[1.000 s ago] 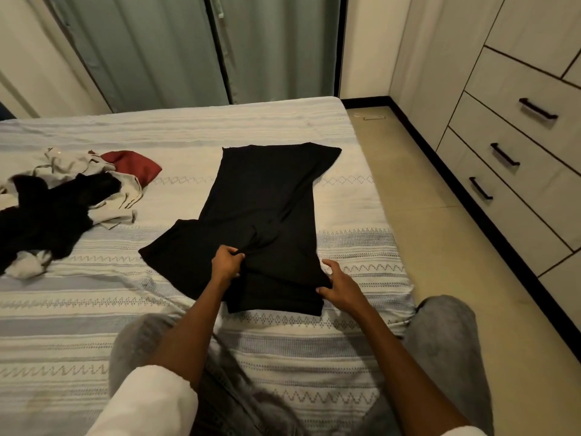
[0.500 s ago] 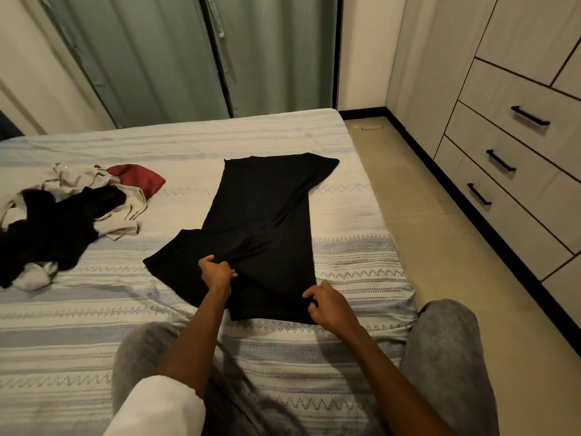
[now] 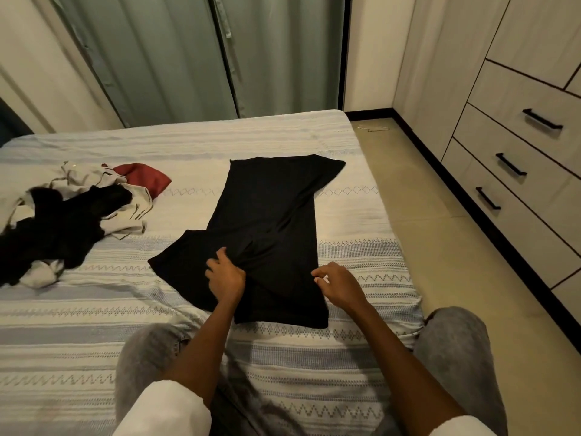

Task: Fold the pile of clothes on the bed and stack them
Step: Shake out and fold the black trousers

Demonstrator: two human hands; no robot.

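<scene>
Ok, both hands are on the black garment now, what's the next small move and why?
Probably fold the loose flap over. The left hand bunches fabric at the middle of the black garment, whose near-left flap sticks out sideways, while the right hand pinches its right edge. Bringing the flap across would give a straight strip.

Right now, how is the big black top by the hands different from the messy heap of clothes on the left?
The long black garment lies spread out flat, while the crumpled pile of black, white and red clothes is bunched up. The garment is one colour; the pile mixes several. The left hand grips the garment, with the right hand at its edge; nothing touches the pile. Both rest on the striped bedspread.
</scene>
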